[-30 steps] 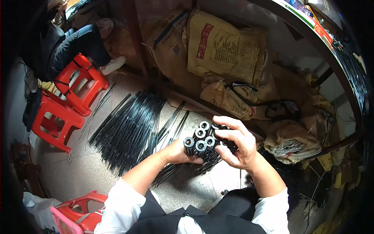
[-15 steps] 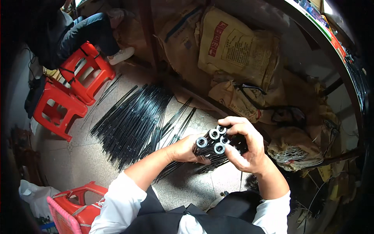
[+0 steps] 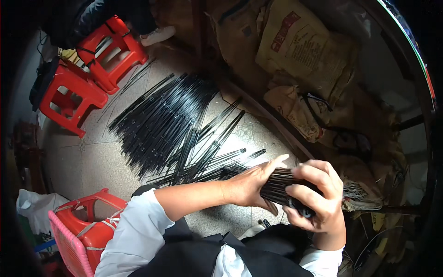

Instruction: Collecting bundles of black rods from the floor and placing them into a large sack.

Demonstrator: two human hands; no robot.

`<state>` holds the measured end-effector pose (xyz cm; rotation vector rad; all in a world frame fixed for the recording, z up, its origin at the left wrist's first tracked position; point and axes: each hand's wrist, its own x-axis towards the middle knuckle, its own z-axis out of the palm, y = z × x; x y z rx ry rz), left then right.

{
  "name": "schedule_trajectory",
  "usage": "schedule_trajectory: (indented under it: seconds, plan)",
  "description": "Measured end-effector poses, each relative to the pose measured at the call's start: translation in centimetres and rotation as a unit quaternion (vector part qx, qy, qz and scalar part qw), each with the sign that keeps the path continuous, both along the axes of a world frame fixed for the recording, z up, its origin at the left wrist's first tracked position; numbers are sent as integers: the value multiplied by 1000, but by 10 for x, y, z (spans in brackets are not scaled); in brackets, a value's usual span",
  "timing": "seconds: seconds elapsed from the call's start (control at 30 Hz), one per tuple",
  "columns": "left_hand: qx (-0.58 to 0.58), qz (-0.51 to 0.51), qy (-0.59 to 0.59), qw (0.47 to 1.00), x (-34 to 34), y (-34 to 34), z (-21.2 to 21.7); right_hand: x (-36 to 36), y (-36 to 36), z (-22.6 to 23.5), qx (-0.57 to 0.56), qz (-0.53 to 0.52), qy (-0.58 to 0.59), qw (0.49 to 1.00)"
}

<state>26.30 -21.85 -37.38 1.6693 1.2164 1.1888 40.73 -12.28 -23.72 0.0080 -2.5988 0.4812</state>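
Black rod bundle [image 3: 279, 187] lies left-to-right, gripped by left hand [image 3: 251, 184] and right hand [image 3: 316, 196], both closed. Bare tiled floor [image 3: 87, 161] spreads left; sacks [image 3: 304, 51] crowd the far right.

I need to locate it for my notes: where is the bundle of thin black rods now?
In the head view, the bundle of thin black rods is at lower right, held between left hand and right hand, above the tiled floor.

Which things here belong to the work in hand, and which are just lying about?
In hand: bundle of thin black rods, left hand, right hand, black rod pile on the floor.
Lying about: red plastic stools, tan paper sacks, pink basket.
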Motion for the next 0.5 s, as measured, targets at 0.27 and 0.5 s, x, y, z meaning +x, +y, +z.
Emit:
schedule_trajectory:
  seconds: [0.27,0.5]
  plan:
    - [-146,308,3,940,-64,60,-140,73,6,-16,-5,-174,51,983]
    - [-329,195,283,879,-47,7,-300,116,9,-29,9,-249,56,967]
